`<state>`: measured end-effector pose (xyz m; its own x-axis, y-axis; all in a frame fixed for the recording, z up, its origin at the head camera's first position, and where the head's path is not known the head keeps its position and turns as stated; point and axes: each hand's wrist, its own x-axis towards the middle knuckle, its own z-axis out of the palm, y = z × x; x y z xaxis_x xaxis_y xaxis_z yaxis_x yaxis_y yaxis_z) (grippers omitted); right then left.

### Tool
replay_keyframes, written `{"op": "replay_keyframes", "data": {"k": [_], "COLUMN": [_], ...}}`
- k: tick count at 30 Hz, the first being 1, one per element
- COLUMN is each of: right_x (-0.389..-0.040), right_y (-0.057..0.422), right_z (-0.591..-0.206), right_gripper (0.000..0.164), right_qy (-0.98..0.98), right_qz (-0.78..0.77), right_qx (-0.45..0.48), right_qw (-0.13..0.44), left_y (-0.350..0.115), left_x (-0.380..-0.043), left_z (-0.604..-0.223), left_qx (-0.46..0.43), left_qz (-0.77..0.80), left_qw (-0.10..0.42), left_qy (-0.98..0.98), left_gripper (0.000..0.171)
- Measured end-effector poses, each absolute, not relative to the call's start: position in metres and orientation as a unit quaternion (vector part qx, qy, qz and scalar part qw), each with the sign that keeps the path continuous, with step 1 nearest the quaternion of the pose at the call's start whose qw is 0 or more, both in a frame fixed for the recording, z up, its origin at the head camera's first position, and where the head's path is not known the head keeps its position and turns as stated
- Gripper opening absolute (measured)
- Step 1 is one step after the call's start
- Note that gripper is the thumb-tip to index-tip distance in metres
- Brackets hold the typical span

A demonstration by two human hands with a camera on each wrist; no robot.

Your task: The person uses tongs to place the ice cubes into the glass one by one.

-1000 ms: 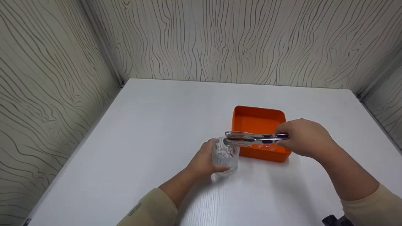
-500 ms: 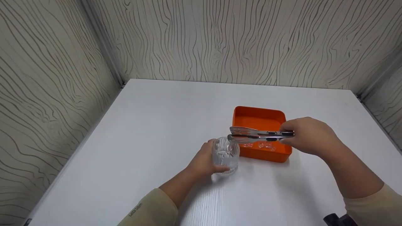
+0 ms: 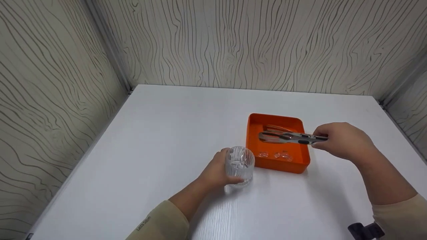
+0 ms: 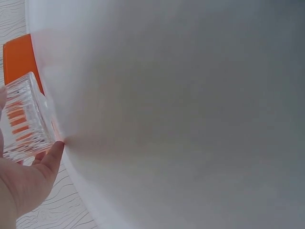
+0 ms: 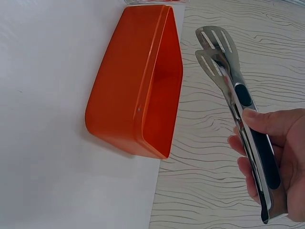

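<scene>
A ribbed clear glass (image 3: 240,166) stands upright on the white table, with clear pieces low inside it. My left hand (image 3: 217,171) grips it from the left, thumb across its near side; in the left wrist view the fingers (image 4: 50,160) curve round the glass (image 4: 26,119). Above the orange box (image 3: 278,166), my right hand (image 3: 345,141) holds metal tongs (image 3: 287,137) by their dark-padded handles. Their slotted ends are slightly apart with nothing between them, as the right wrist view of the tongs (image 5: 243,102) shows. Several clear pieces (image 3: 283,155) lie in the box near its front wall.
The box stands just right of the glass. A wood-grain-patterned wall (image 3: 230,43) rises behind the white table (image 3: 160,133), with another such wall on the left. A dark device (image 3: 365,230) is strapped below the right sleeve.
My right hand has drawn the tongs back from over the glass, rightward and away, to above the box. The left hand and the glass have stayed in place.
</scene>
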<state>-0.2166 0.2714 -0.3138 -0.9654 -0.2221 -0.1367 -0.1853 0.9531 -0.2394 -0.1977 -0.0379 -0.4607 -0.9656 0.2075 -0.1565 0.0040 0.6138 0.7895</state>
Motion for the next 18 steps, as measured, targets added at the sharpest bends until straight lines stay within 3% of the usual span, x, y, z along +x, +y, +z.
{"op": "replay_keyframes", "data": {"k": [18], "right_x": [-0.220], "right_y": [0.291], "right_z": [-0.326], "right_gripper": [0.010], "right_qy": [0.988], "right_qz": [-0.064], "right_qx": [-0.072], "right_qw": [0.122], "left_y": [-0.041], "left_x": [-0.197], "left_z": [-0.463], "left_qx": [0.087], "left_qz": [0.438], "left_qw": [0.112], "left_qy": [0.888], "left_gripper": [0.095]}}
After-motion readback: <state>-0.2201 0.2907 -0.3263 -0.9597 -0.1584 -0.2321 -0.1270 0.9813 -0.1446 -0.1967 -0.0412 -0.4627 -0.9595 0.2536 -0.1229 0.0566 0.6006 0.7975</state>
